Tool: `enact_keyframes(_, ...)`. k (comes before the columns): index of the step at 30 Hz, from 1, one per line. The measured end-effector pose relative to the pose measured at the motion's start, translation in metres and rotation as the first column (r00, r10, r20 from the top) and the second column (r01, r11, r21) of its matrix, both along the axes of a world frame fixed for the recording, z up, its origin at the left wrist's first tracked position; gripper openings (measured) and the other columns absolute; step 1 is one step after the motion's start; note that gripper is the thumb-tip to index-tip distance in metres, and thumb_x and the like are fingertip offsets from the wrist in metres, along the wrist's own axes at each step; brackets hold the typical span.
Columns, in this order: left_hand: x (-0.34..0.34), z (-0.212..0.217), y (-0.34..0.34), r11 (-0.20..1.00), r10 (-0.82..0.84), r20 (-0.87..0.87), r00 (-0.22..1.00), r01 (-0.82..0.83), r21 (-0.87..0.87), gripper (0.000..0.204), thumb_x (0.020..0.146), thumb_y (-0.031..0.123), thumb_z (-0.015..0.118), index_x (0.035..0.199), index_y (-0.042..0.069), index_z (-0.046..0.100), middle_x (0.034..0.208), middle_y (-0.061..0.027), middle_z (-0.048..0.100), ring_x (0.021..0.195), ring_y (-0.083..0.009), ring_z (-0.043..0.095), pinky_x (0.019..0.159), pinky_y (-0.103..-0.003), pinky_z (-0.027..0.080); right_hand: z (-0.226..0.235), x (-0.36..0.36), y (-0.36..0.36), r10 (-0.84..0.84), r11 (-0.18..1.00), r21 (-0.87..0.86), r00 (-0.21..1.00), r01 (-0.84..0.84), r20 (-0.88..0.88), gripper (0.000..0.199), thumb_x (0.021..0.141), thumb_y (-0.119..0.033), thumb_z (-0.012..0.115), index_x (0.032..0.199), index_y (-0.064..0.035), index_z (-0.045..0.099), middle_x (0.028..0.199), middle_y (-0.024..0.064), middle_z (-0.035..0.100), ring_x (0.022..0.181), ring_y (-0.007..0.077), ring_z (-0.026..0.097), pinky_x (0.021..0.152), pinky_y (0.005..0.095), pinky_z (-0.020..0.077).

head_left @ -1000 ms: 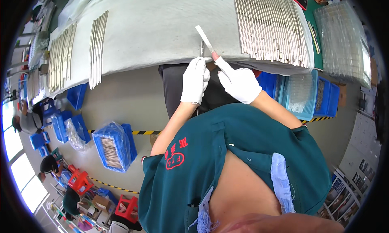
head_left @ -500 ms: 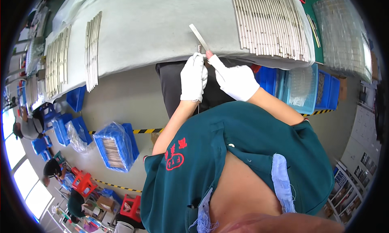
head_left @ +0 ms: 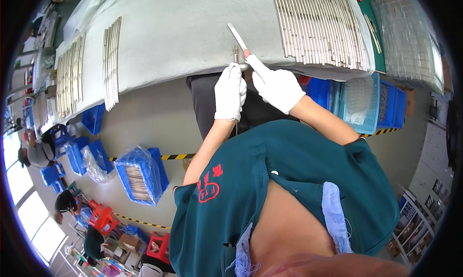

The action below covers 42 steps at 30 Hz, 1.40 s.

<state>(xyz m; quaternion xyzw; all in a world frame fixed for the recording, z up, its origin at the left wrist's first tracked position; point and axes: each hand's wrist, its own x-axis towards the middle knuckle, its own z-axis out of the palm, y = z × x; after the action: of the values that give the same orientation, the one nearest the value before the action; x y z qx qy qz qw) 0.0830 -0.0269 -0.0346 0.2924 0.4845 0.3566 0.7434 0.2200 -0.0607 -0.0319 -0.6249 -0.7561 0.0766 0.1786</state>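
My left hand (head_left: 228, 94), in a white glove, is wrapped round a thin metal rod (head_left: 236, 55) at the table's near edge. The rod's end sticks out beyond the fingers, and its other end shows below the wrist. My right hand (head_left: 279, 90), also gloved with a bare fingertip showing, is closed on a flat, pale strip (head_left: 236, 36). This strip slants up and to the left over the table, its far end close above the rod's end. Both hands are close together; where the strip's lower end meets the rod is hidden by the fingers.
The cloth-covered table (head_left: 183, 31) carries a wide row of metal rods (head_left: 320, 26) at right and smaller groups of rods (head_left: 111, 62) at left. Blue bins (head_left: 393, 106) stand below at right; a plastic-lined blue crate of rods (head_left: 137, 178) sits on the floor at left.
My right hand has shifted slightly left and away from me, and the strip moved with it. More of the rod's end shows above my left hand, which stays nearly in place.
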Motion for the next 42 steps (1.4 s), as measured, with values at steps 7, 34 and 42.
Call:
enact_keyframes(7,-0.003,-0.011,0.002,0.997,-0.025,0.006,1.0,0.024,0.073,0.021,0.096,0.026,0.046,0.083,0.01,0.051,0.051,0.005,0.037,0.037,-0.0041,0.028,0.034,-0.021,0.02,0.006,-0.005,-0.016,0.058,0.993,-0.111,0.99,-0.044,0.128,0.067,0.083,-0.016,0.052,0.143,-0.0136,0.023,0.047,0.0058,0.05,0.036,0.0209,0.049,0.037,0.0333,0.0401)
enact_keyframes(34,-0.045,0.074,0.051,0.163,0.472,-0.618,0.629,0.626,0.762,0.041,0.074,0.024,0.069,0.108,0.003,0.058,0.102,-0.0159,0.06,0.098,-0.0341,0.055,0.085,-0.042,0.044,0.103,0.046,-0.011,-0.27,0.877,-0.184,0.141,0.443,-0.952,0.038,0.093,-0.031,0.05,0.107,0.0031,0.06,0.053,-0.0019,0.043,0.042,0.0042,0.035,0.04,0.0197,0.0267)
enact_keyframes(42,-0.157,0.029,0.123,0.7,0.652,-0.682,-0.331,0.608,0.375,0.063,0.084,0.053,0.049,0.126,0.006,0.049,0.132,-0.0168,0.043,0.125,-0.0327,0.036,0.101,-0.05,0.026,0.048,0.116,-0.004,-0.362,0.823,0.247,0.807,0.511,-0.466,0.017,0.087,-0.015,0.057,0.098,-0.0032,0.064,0.078,0.0084,0.066,0.059,0.0175,0.059,0.06,0.0286,0.0468)
